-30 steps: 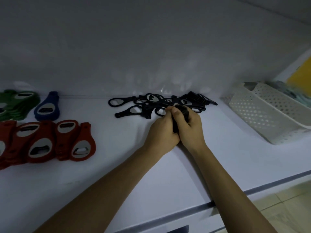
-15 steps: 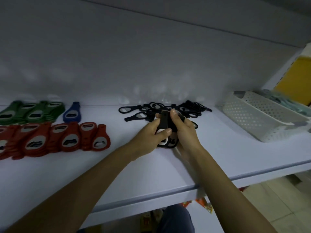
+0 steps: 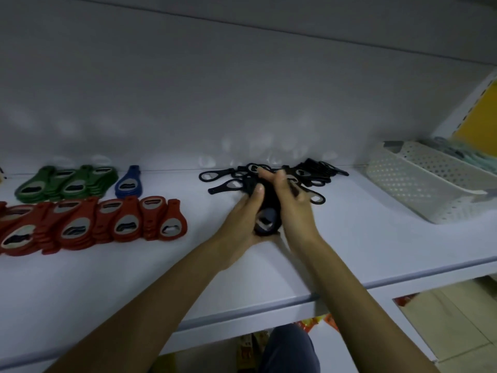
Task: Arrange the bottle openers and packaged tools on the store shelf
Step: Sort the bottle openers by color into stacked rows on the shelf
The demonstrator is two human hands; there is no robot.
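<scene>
White store shelf [image 3: 376, 246] carries everything. At centre, a stack of black bottle openers [image 3: 266, 219], flat with metal-lined mouths, sits clasped between the left hand [image 3: 239, 222] and right hand [image 3: 295, 214], both curled round it. Probably light, stiff and slick, so squeeze the edges. The loose black pile [image 3: 312, 176] lies at 12 o'clock, the red openers [image 3: 107, 224] at 9, the basket [image 3: 430, 189] at 2.
</scene>
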